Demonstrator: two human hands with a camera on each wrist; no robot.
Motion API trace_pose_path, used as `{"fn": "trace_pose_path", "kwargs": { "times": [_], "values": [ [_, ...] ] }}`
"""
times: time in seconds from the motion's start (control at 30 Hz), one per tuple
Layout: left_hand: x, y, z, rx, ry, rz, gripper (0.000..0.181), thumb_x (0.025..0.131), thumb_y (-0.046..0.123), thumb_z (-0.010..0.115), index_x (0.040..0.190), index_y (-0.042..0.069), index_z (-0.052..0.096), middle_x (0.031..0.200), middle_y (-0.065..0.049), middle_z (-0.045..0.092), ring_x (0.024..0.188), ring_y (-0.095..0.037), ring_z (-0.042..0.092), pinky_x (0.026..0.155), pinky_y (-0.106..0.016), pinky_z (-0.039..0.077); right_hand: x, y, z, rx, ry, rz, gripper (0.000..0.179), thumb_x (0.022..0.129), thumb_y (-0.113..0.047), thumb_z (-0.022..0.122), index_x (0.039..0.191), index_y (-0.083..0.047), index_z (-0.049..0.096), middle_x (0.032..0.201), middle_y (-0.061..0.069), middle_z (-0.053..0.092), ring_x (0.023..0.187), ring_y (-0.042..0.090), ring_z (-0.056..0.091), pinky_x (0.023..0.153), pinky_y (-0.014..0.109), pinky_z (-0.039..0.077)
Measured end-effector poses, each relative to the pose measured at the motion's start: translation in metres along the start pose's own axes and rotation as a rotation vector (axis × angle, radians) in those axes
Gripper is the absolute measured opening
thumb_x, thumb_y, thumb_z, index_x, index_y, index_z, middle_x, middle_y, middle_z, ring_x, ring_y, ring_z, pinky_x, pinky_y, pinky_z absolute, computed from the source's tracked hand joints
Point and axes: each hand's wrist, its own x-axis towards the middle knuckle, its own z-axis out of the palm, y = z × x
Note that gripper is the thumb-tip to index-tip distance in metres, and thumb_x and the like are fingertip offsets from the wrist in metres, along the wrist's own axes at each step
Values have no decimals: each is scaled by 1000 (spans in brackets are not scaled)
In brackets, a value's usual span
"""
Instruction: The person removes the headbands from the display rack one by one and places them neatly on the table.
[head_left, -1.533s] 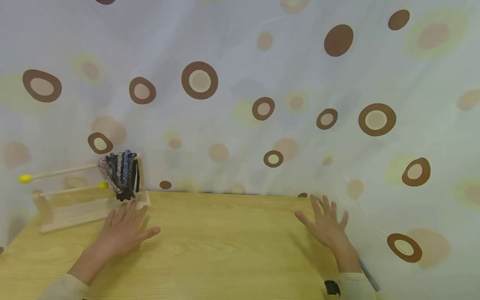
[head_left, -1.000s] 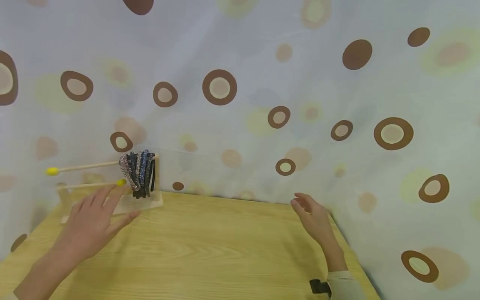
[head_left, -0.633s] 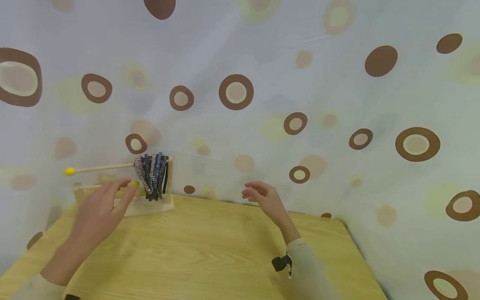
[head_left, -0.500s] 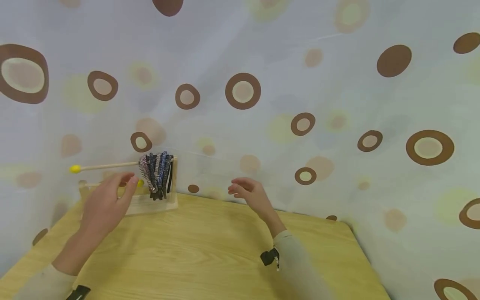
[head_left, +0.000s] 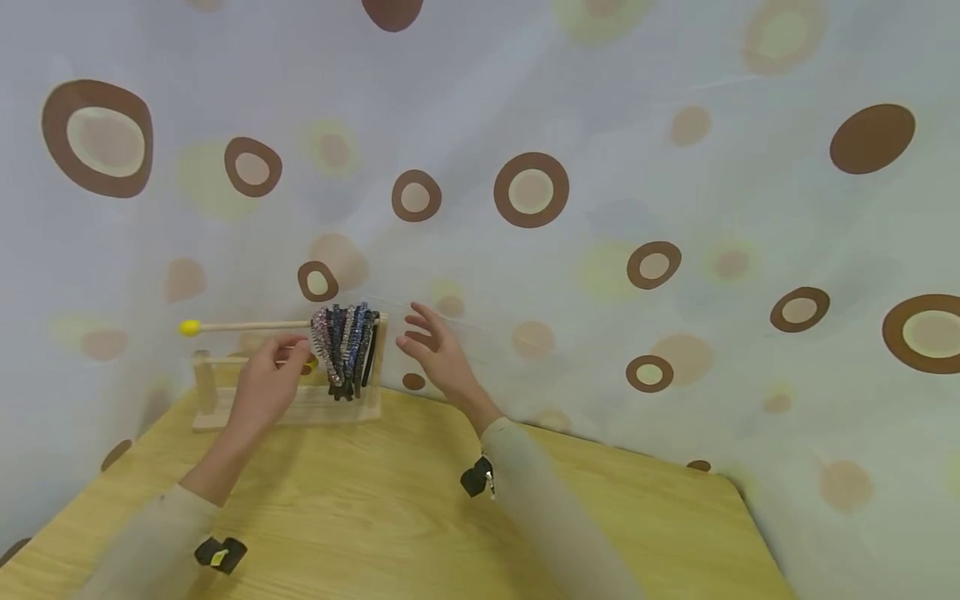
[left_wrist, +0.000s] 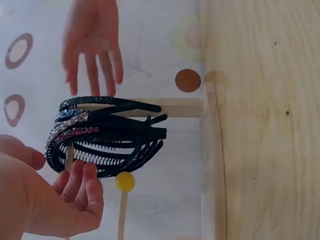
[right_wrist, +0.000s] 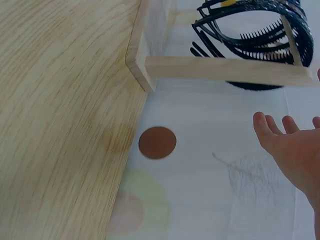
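Several sparkly and black headbands (head_left: 345, 346) hang in a bunch on the upper peg of a small wooden rack (head_left: 288, 408). My left hand (head_left: 266, 379) is raised at the bunch's left side, fingers loosely bent. In the left wrist view its fingertips (left_wrist: 90, 172) lie right at the headbands' lower edge, with nothing gripped. To the right of the rack, my right hand (head_left: 442, 354) hovers with fingers spread. The right wrist view puts that hand (right_wrist: 297, 150) apart from the rack's upright (right_wrist: 220, 68), palm up to the headbands (right_wrist: 250, 35).
The upper peg ends in a yellow ball (head_left: 191, 327), sticking out to the left. A lower peg's yellow knob (left_wrist: 125, 181) sits beside the left fingers. The rack stands on a wooden table (head_left: 390, 500), near a dotted wall covering (head_left: 480, 267) behind.
Both hands have risen from over the table and closed in on the headbands from either side. The right hand has travelled far to the left. The head view has turned left.
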Motion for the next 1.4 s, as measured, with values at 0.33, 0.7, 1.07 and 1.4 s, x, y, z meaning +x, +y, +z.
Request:
{"fn": "trace_pose_path", "kwargs": {
  "times": [0.33,0.7,1.07,1.4],
  "values": [
    [-7,5,14,-110,-80,-72,75,99,62,53,149,6,48,132,-18,61,115,-36,61,100,-54,42,9,-3,17,-53,45,6,53,103,-33,64,151,-16,51,145,-2,53,130,16,53,104,40,46],
    [-11,12,20,-180,-104,-95,73,98,56,61,150,6,48,135,-19,58,119,-35,58,103,-53,41,4,-11,16,-113,140,46,43,101,-30,68,140,-14,63,127,-6,65,117,12,61,101,42,47],
    [-10,12,30,-219,-210,-118,60,103,42,61,145,0,50,132,-18,60,113,-26,60,97,-38,47,-23,-14,-4,-151,177,20,42,99,-27,71,137,-10,65,123,5,68,113,19,65,99,39,49],
    [-7,11,44,-341,-340,-100,56,104,29,63,144,-7,47,131,-21,62,102,-16,64,89,-29,55,-53,-17,-27,-140,241,75,45,97,-30,74,136,-10,66,123,0,68,112,16,64,98,40,50]
  ]
}}
